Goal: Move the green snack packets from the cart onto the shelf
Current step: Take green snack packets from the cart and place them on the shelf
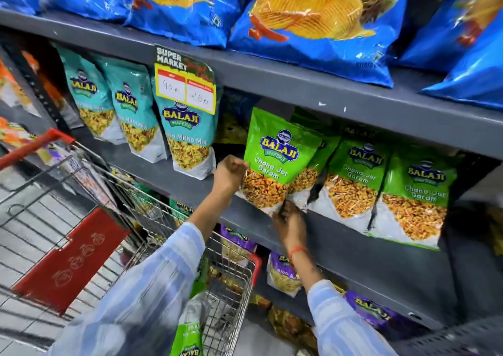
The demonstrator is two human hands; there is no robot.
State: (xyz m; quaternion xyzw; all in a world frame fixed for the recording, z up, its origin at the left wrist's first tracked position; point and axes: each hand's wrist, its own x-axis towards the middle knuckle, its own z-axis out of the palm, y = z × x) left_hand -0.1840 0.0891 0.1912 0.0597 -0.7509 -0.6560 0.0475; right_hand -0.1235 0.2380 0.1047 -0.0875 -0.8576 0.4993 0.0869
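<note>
Placing a green packet (275, 162) on the shelf (340, 235), at the left end of the green row.
The left hand (230, 174) pinches the packet's edge at 9 o'clock; the right hand (290, 223) grips its bottom corner at 6 o'clock. The packet leans against a neighbouring green packet (353, 178) at 3 o'clock. Judged step: seating it upright. Next, both hands should let go and reach to the cart (231, 287) at 7 o'clock, where another packet (189, 336) lies.

Both arms in pale blue striped sleeves are reaching forward. The left hand (230, 174) is curling its fingers into a pinch; the right hand (290, 223), wrist banded orange, is pinching upward.
</note>
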